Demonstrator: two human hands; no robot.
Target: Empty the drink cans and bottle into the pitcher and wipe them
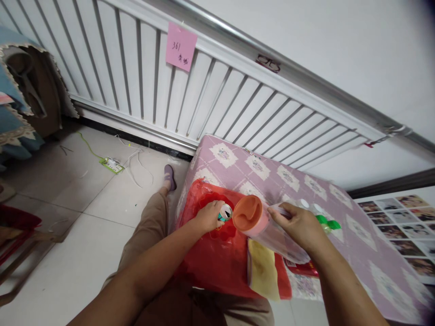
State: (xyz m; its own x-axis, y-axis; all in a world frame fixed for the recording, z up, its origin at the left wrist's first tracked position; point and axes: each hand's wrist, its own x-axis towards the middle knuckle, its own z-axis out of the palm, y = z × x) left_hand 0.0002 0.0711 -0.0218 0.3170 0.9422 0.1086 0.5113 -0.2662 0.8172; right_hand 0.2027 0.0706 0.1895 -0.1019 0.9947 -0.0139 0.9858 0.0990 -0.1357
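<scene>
My left hand [211, 214] is wrapped round a drink can [224, 212] with its tab end up and its opening showing. Under the can lies a red scalloped dish [204, 199], partly hidden by my hand. My right hand [301, 224] grips a clear plastic pitcher [282, 242] with an orange lid [247, 213]. The pitcher is tilted, its lid close beside the can; whether the two touch I cannot tell. A red plastic sheet [210, 262] is spread beneath, and a yellow cloth [262, 269] rests on it below the pitcher.
Several bottles, some with green caps [328, 222], stand behind my right hand on the flowered tablecloth [360, 226]. A white radiator [217, 95] runs along the wall. A power strip [112, 165] with cables lies on the floor, left of my foot. A wooden stool [23, 253] stands at left.
</scene>
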